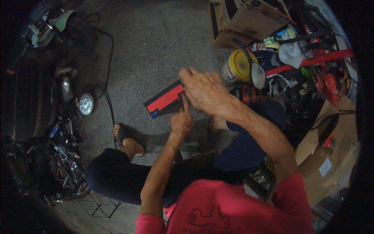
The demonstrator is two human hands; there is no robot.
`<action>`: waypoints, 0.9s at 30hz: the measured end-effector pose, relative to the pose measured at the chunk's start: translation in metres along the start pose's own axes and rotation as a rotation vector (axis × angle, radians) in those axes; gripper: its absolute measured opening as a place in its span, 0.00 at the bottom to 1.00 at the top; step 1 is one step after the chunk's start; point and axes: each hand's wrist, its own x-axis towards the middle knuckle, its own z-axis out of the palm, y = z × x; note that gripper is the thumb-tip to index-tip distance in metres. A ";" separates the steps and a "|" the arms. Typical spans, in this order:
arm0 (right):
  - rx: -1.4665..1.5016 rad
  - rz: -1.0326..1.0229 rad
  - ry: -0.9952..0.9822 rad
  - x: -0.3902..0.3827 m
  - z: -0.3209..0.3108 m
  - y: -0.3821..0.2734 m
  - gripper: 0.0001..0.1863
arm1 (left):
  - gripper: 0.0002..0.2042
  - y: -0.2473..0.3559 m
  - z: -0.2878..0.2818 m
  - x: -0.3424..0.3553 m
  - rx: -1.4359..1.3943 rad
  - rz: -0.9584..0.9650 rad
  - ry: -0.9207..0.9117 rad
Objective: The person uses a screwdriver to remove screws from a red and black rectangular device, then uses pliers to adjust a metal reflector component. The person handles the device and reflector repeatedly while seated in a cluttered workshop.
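Note:
A long, flat box point(166, 100), red on top with black edges and a small blue mark at one corner, is held at a slant above the floor. My right hand point(204, 89) grips its right end from above, fingers bent over the edge and mostly hidden. Just below, my left hand point(181, 121) has its index finger stretched up to that same end, the tip at or very near the box. The other left fingers are curled, with nothing visible in them.
To the right stand a yellow-lidded bucket point(240, 65), cardboard boxes point(255, 19) and a heap of clutter with a red bar point(327, 57). On the left are a round lamp point(86, 103), a black cable point(110, 50), tyres point(31, 101) and scattered tools point(66, 171).

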 end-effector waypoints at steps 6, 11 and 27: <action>-0.079 0.030 0.009 -0.002 0.001 0.006 0.16 | 0.41 0.007 -0.010 -0.001 -0.028 -0.030 -0.019; -0.042 0.087 -0.137 0.004 -0.012 -0.006 0.15 | 0.37 0.000 -0.002 -0.003 0.022 -0.010 0.042; 0.015 -0.052 -0.004 0.001 -0.002 0.005 0.13 | 0.09 0.038 -0.039 -0.102 0.151 0.210 -0.358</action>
